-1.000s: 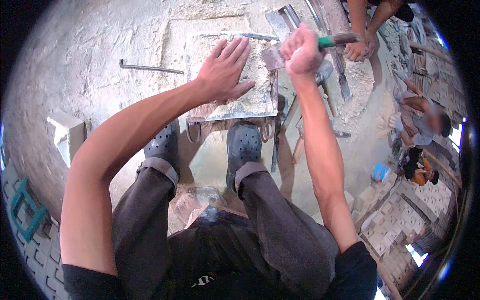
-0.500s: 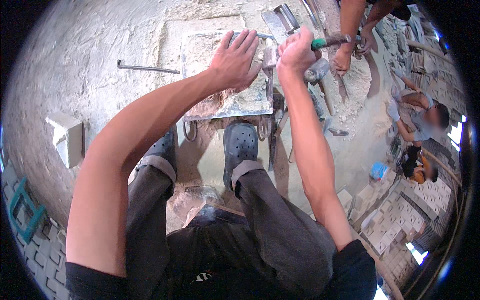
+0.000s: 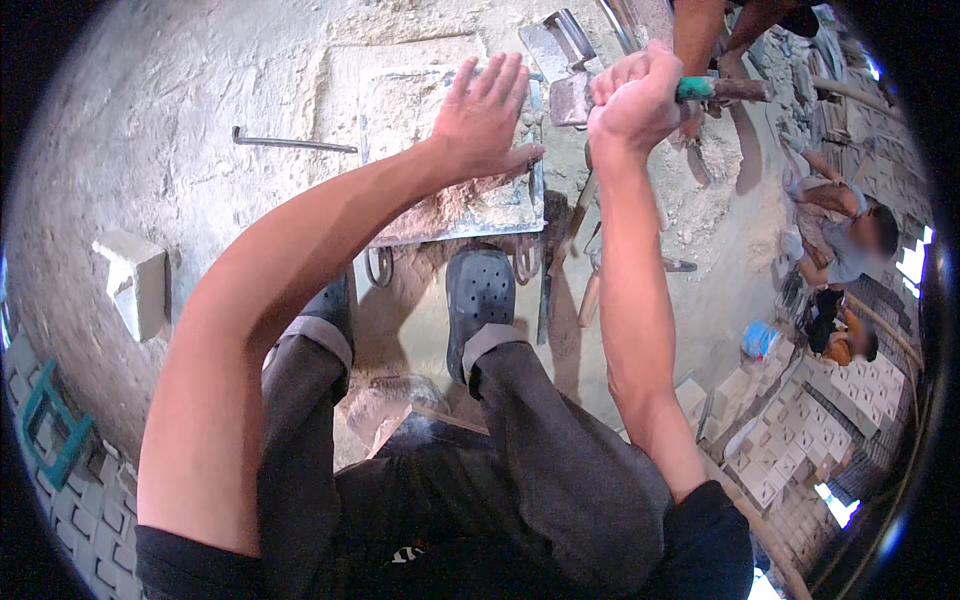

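My left hand [image 3: 480, 120] lies palm down, fingers spread, over a square metal-edged mould [image 3: 385, 240] filled with pale, crumbly material. Its thumb points towards the mould's right edge. To the right of the mould, my right hand [image 3: 637, 100] is closed round the shaft of a hammer [image 3: 573, 101]. The blocky grey head juts out left of my fist, and the handle with green wrapping sticks out to the right. Two metal loops [image 3: 380, 267] hang at the mould's near side.
A flat trowel-like tool [image 3: 555, 42] lies beyond the hammer. Bent metal rod [image 3: 295, 142] and pale block [image 3: 135, 280] lie left. Another person's arms [image 3: 697, 45] reach in at top right. Two people sit farther right, near stacked patterned tiles [image 3: 790, 445]. My shoes [image 3: 480, 290] are just below the mould.
My right hand has carried the hammer to the right, away from the mould's edge. The left hand has shifted very slightly right, staying spread over the mould.
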A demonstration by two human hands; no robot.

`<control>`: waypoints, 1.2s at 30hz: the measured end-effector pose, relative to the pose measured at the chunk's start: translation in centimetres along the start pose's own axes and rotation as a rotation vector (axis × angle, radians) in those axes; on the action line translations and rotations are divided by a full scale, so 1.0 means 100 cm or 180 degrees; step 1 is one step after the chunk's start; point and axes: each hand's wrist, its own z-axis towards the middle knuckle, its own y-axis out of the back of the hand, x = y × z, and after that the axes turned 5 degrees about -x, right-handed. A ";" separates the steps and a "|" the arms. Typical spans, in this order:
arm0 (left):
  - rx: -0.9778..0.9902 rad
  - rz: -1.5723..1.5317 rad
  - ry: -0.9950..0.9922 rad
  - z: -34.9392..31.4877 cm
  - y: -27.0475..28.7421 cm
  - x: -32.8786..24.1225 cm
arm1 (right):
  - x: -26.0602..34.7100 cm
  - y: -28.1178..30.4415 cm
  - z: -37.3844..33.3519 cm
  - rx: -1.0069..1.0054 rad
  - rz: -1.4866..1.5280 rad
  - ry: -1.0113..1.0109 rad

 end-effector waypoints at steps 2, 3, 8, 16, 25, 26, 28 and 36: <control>-0.0071 -0.0092 0.0200 -0.006 0.003 0.007 | -0.010 -0.004 -0.013 -0.0046 -0.0067 0.0166; -0.0035 -0.0085 0.0164 -0.009 0.002 0.008 | -0.031 0.001 -0.010 -0.0089 -0.0132 0.0208; 0.0072 -0.0157 -0.0056 -0.023 0.005 0.007 | -0.052 0.009 0.019 0.0339 -0.0312 0.0396; 0.0418 -0.0201 -0.0422 -0.034 0.014 0.000 | -0.029 0.020 0.027 -0.0522 -0.0336 0.0265; -0.0040 -0.0526 -0.0499 -0.015 0.004 0.015 | -0.056 0.007 0.011 -0.0370 -0.0008 -0.0079; -0.0094 -0.0424 -0.0362 -0.014 0.004 0.015 | -0.059 0.006 0.014 -0.0377 -0.0071 -0.0060; -0.0061 -0.0331 -0.0173 -0.014 0.004 0.014 | -0.060 0.005 0.026 -0.0131 -0.0052 -0.0021; 0.0199 -0.0045 0.0095 -0.026 0.010 0.027 | -0.025 -0.011 0.021 0.0119 -0.0415 0.0586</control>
